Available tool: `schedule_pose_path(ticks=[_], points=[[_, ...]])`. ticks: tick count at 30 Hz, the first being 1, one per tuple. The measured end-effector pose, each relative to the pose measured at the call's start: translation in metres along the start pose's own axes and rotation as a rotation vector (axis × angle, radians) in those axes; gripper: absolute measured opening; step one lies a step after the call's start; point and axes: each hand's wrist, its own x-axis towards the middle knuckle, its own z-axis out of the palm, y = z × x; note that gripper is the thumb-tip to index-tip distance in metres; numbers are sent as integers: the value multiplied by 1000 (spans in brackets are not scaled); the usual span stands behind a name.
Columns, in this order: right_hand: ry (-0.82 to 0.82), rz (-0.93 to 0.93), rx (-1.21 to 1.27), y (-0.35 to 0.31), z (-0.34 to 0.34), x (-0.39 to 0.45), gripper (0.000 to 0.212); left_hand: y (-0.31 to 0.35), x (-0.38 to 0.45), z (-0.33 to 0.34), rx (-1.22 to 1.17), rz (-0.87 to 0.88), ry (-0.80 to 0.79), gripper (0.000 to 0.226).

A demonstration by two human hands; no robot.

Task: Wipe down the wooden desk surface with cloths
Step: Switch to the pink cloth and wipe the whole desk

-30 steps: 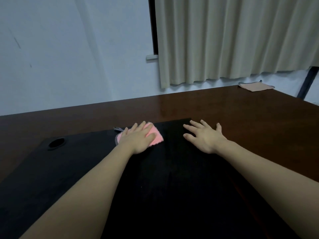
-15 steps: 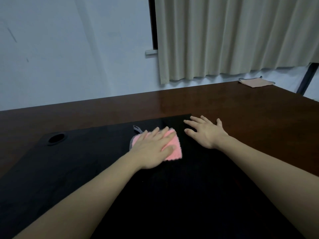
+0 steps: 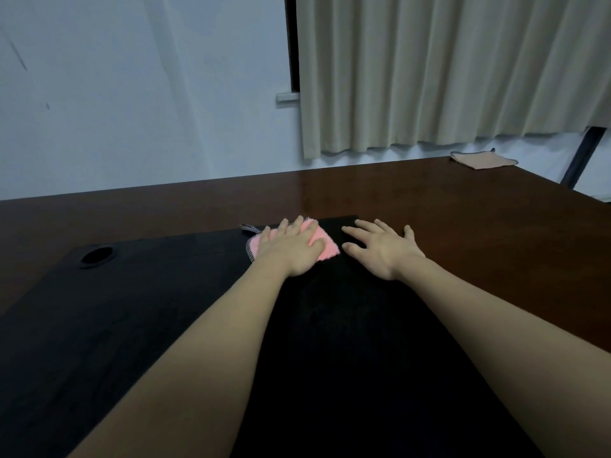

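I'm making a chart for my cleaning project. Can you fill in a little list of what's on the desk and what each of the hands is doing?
desk: dark brown wooden desk, shiny
mat: big black mat lying on the desk, round hole near its far left corner
pink cloth: pink cloth on the mat's far edge
left hand: left hand flat, pressing on the pink cloth
right hand: right hand flat on the mat, fingers spread, holding nothing
second cloth: tan cloth at the far right corner of the desk, untouched
behind: white wall, beige curtain
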Motion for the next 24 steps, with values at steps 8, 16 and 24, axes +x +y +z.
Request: schedule_pose_path(ticks=[8, 16, 24], points=[[-56, -4, -33, 3, 0, 0, 57, -38, -66, 6, 17, 199, -31, 60], [-69, -18, -55, 5, 0, -3, 56, -87, -45, 0, 3, -127, 3, 59], [-78, -5, -47, 4, -2, -1, 57, -28, -51, 1, 14, 28, -26, 59]])
